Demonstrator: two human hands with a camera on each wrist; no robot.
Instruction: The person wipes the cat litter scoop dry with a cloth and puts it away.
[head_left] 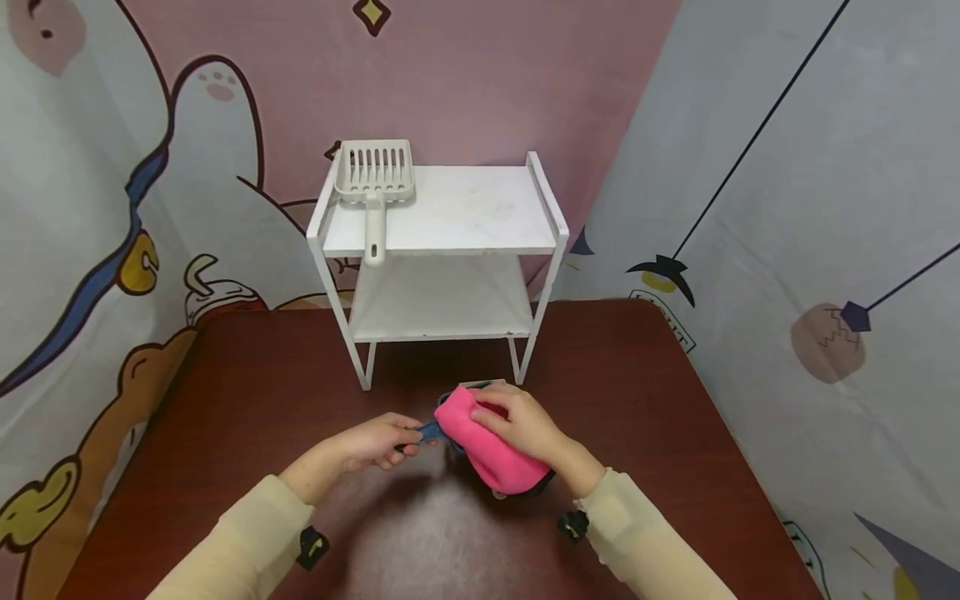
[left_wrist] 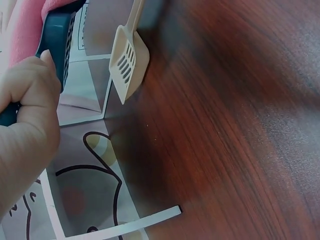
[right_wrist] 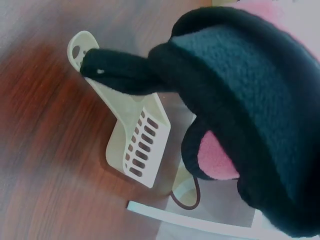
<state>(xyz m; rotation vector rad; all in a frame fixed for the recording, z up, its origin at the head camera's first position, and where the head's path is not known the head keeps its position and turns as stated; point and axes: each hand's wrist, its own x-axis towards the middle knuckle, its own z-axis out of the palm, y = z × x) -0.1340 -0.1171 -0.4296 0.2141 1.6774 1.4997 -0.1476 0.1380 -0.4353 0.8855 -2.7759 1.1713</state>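
In the head view my left hand (head_left: 382, 440) grips the handle of a dark blue slotted scoop (left_wrist: 57, 37), held over the table. My right hand (head_left: 521, 421) holds a bright pink cloth (head_left: 487, 446) against the scoop's head, covering most of it. The right wrist view shows the cloth's dark fleecy side (right_wrist: 240, 75), with black edging and a hanging loop (right_wrist: 120, 72); the right hand is out of sight there. Below lies a beige slotted scoop (right_wrist: 142, 145) on the table, mostly hidden by the cloth in the head view.
A white two-tier rack (head_left: 480, 208) stands at the back of the brown table (head_left: 247, 400). On its top shelf rests another light slotted scoop (head_left: 375, 179), its handle sticking out over the front edge. Printed cloth walls (head_left: 465, 75) surround the table behind and at the sides.
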